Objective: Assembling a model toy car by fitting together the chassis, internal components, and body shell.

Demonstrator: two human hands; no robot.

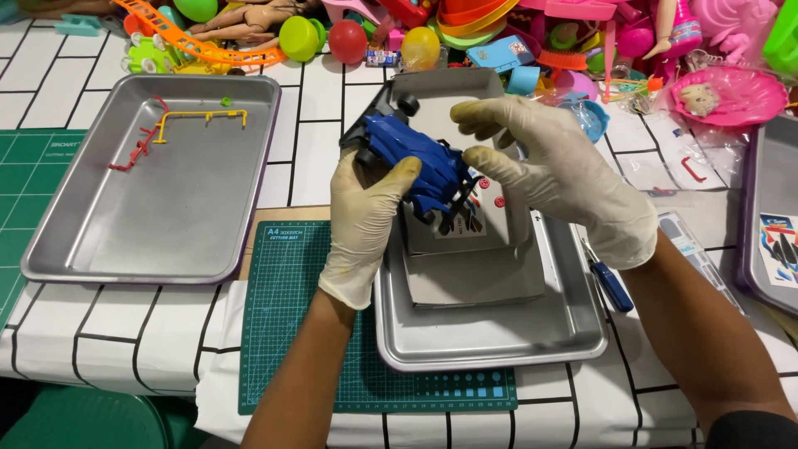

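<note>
Both my hands wear cream latex gloves. My left hand (363, 224) grips a blue toy car body (416, 162) with black wheels, holding it tilted above a grey box (474, 274). My right hand (565, 179) pinches the car's right side with thumb and fingers, the index finger raised. The box lies in a metal tray (499, 341) in front of me. Small red round parts (499, 201) rest on the box beside the car.
A second metal tray (108, 224) at left holds yellow and red plastic sprue pieces (199, 116). A green cutting mat (299, 333) lies under the middle tray. A blue-handled screwdriver (611, 287) sits at right. Colourful toys (465, 33) pile along the back. A third tray (773, 216) holds a sticker sheet.
</note>
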